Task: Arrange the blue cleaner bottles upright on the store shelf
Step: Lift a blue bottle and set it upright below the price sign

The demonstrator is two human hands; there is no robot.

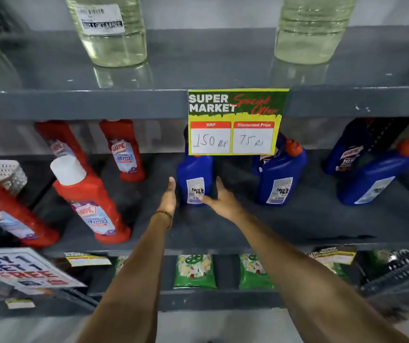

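A blue cleaner bottle (194,177) stands upright on the grey middle shelf (223,226), its top hidden behind the price sign. My left hand (169,198) is just left of it, fingers straight, not gripping. My right hand (224,198) is just to its right, open, thumb touching the bottle's white label. Another blue bottle with an orange cap (281,177) stands upright to the right. Farther right a third blue bottle (374,179) stands with a dark blue one (354,147) behind it.
Red cleaner bottles (92,206) stand and lean at the left of the same shelf. A yellow-green price sign (235,122) hangs from the shelf above, which carries clear bottles (114,38). Green packets (194,271) lie on the lower shelf beside a promotional card (20,271).
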